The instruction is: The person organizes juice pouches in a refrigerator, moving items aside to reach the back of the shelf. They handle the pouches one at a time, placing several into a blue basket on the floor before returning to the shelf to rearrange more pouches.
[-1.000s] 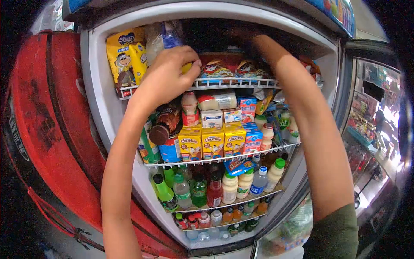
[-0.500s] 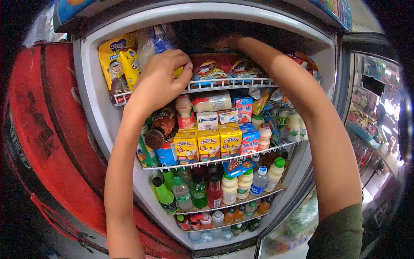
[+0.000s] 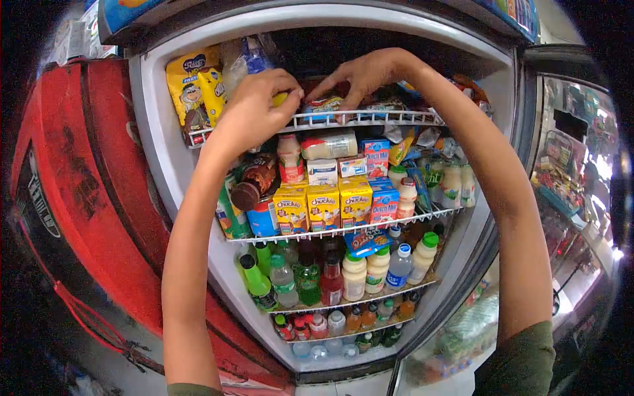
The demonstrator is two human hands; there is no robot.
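Observation:
On the top wire shelf [image 3: 370,119] of the fridge, my left hand [image 3: 261,109] is curled, thumb toward fingers. A bit of a yellow pack [image 3: 280,99] shows in its grip; the rest of the pack is hidden. Just to its right, my right hand [image 3: 366,76] reaches down with fingers apart, fingertips touching a blue-and-red snack pack [image 3: 323,107]. Another snack pack [image 3: 389,109] lies further right, partly behind the right wrist. Left of my left hand stand yellow chocolate-drink pouches [image 3: 188,89] and a clear plastic wrap with blue print [image 3: 256,54].
Below, a second shelf holds yellow Chuckie cartons [image 3: 323,208], Dutch Mill boxes [image 3: 384,201] and a tilted brown-capped bottle [image 3: 254,185]. Lower shelves carry several drink bottles [image 3: 307,280]. The glass door [image 3: 456,330] stands open at right; a red cooler [image 3: 99,191] is at left.
My right hand has come forward from the dark back of the top shelf onto the snack packs at its front. My left hand keeps its grip, and the view has shifted slightly.

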